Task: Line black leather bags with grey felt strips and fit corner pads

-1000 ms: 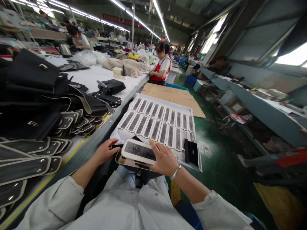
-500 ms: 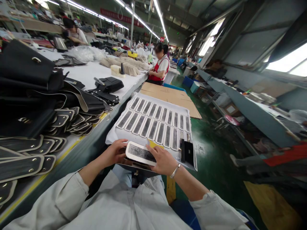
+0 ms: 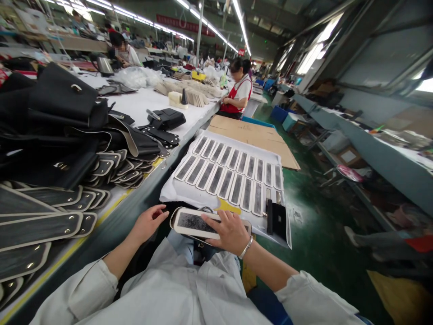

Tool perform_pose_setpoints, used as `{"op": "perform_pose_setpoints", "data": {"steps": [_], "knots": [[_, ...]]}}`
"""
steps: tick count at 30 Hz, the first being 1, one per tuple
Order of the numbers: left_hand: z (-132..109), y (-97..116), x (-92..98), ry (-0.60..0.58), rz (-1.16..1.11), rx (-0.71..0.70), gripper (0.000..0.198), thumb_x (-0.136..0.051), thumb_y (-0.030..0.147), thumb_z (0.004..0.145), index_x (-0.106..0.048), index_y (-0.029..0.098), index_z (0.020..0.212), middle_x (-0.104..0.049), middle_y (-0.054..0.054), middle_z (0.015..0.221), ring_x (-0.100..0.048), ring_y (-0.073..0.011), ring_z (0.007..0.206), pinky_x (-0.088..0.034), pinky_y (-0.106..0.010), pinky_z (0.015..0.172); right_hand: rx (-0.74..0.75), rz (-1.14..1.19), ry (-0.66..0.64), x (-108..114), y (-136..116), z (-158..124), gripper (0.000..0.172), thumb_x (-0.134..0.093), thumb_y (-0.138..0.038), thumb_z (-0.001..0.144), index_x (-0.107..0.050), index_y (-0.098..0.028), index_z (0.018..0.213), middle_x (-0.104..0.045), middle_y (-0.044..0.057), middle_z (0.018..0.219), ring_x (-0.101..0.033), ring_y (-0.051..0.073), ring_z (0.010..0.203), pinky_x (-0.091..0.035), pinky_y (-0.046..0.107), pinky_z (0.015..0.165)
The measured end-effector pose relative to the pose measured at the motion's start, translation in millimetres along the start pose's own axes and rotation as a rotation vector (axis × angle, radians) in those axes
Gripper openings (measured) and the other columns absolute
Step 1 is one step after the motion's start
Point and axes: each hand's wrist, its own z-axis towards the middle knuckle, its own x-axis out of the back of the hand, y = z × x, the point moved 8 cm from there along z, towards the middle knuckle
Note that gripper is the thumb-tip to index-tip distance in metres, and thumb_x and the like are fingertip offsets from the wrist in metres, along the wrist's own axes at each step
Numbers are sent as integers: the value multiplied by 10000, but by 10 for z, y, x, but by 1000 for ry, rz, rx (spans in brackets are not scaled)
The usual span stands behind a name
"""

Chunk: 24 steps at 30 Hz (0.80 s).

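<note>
A long rounded panel (image 3: 189, 223), pale-edged with a dark, speckled centre, lies across a black bag-like piece close to my body. My right hand (image 3: 232, 231) reaches over the panel's right half, thumb along the near edge and fingers across its top, gripping it. To the left of the panel, my left hand (image 3: 149, 222) is open and apart from it, fingers slightly curled and holding nothing. Just beyond, a white-covered board (image 3: 167, 192) bears two rows of similar panels (image 3: 214, 180). A black piece with a small metal fitting (image 3: 279, 219) rests at the board's right corner.
On the left, a long table (image 3: 135, 101) holds piled black bags (image 3: 64, 99) and riveted straps (image 3: 43, 225). Brown cardboard (image 3: 250, 135) lies beyond the board. A co-worker in a red apron (image 3: 238, 90) is at the table's far side. Green floor (image 3: 311, 203) runs along the right.
My left hand has let go of the panel and moved left. My right hand has shifted further over the panel, which now lies flatter. The whole view has swung slightly left.
</note>
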Motion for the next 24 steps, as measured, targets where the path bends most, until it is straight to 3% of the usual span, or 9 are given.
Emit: {"op": "perform_pose_setpoints", "data": {"steps": [3,8,12,15,20,24], "knots": [[-68,35,-179,-63,-49,18,549,-507,533,774,-534,135,1153,-544,21,665,-550,-152,588,-465,-269,588,13,-39,-48,30,-102,-9,790,-571,-631,727,-235,-404,1406,-486,119,1047,-463,289,878,-333,419,743],[-115,83,-335,-178,-8,38,513,-477,451,808,-464,162,1232,-536,36,623,-546,-143,468,-449,-253,489,-7,12,-145,30,-168,47,805,-580,-653,689,-304,-368,1389,-507,129,1010,-511,293,845,-358,432,759],[-138,81,-389,-268,-55,88,552,-483,350,789,-393,169,1303,-550,40,594,-563,-157,443,-448,-240,426,45,152,-313,-83,-111,108,838,-528,-734,653,-292,-408,1388,-544,115,963,-565,292,779,-408,384,668],[-111,78,-412,-302,-68,87,589,-499,290,758,-383,151,1318,-566,35,587,-560,-151,425,-443,-228,402,50,285,-406,-143,-10,187,838,-491,-768,653,-319,-396,1384,-561,109,980,-583,295,834,-426,361,682],[-27,51,-428,-324,-127,99,608,-513,251,724,-392,139,1309,-508,71,507,-525,-138,383,-444,-225,374,5,289,-409,-188,186,323,793,-492,-741,682,-351,-383,1375,-560,111,1024,-571,315,909,-431,400,750],[23,87,-412,-338,-173,139,612,-510,250,719,-387,138,1307,-481,89,461,-484,-123,350,-436,-219,353,66,330,-449,-263,222,383,861,-472,-800,646,-343,-373,1382,-558,117,1040,-568,314,916,-431,408,771]]}}
